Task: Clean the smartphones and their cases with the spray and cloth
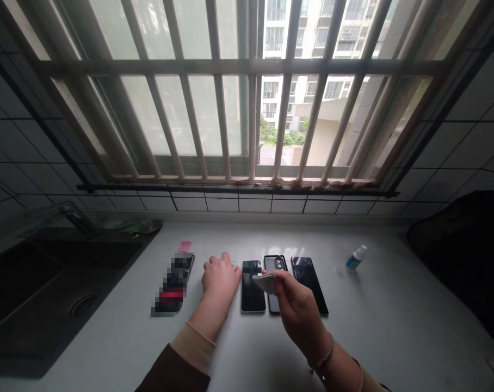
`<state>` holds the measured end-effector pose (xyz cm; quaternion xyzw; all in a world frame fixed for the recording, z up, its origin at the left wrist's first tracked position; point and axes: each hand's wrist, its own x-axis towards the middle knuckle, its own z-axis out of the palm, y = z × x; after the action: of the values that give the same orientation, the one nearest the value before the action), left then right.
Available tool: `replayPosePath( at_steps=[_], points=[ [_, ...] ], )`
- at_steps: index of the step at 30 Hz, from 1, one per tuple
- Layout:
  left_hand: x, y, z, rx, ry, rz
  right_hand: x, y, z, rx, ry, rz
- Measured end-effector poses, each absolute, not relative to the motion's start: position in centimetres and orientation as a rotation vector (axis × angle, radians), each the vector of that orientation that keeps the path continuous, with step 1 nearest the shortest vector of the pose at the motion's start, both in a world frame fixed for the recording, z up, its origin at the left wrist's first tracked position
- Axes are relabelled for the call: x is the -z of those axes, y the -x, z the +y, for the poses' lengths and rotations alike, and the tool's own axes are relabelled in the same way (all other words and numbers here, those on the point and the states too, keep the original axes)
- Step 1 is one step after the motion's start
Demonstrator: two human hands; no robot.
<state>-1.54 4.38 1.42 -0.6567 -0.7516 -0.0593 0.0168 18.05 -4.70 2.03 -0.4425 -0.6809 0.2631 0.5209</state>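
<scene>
My left hand (220, 276) rests on the counter with its fingers curled down over a clear plastic piece (234, 264). Only a bit of that piece shows beside the thumb; its full shape is hidden. Between thumb and fingers, my right hand (294, 299) pinches a folded grey cloth (265, 283), held above a phone with a pale edge (253, 300). Whether the cloth touches the screen I cannot tell. Partly behind the right hand lies a black-rimmed phone case (278, 262) with camera holes. Right of it is a dark phone (309, 275).
A pixelated dark phone (174, 286) lies at left, a pink paper slip (184, 246) above it. A small spray bottle (355, 259) stands at right. The sink (84, 305) with its faucet is far left, a black bag-like object (463, 256) far right. A barred window is behind.
</scene>
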Motion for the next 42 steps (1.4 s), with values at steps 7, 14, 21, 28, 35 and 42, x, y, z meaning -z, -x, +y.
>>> replayPosePath(
  at_steps=[7, 14, 21, 28, 35, 42],
  points=[
    [-1.1, 1.9, 5.2, 0.24, 2.03, -2.347, -2.1, -18.1, -4.7, -0.617, 1.065, -1.647],
    [-1.1, 1.5, 4.9, 0.255, 2.001, -2.338, -2.0, -18.2, -4.7, -0.606, 1.068, -1.668],
    [-3.6, 0.0, 2.7, 0.333, 2.046, -2.215, -2.1, -18.4, -4.6, -0.545, 1.098, -1.624],
    [-2.3, -3.6, -0.5, 0.472, 2.384, -2.429, -2.4, -19.1, -4.2, -0.313, 1.194, -1.507],
    [-2.0, -3.8, -0.4, 0.605, 2.412, -2.548, -2.3, -19.2, -4.3, -0.282, 1.196, -1.484],
    [-2.6, -3.1, -0.4, 0.382, 2.467, -2.467, -2.4, -19.4, -4.4, -0.335, 1.183, -1.508]
  ],
)
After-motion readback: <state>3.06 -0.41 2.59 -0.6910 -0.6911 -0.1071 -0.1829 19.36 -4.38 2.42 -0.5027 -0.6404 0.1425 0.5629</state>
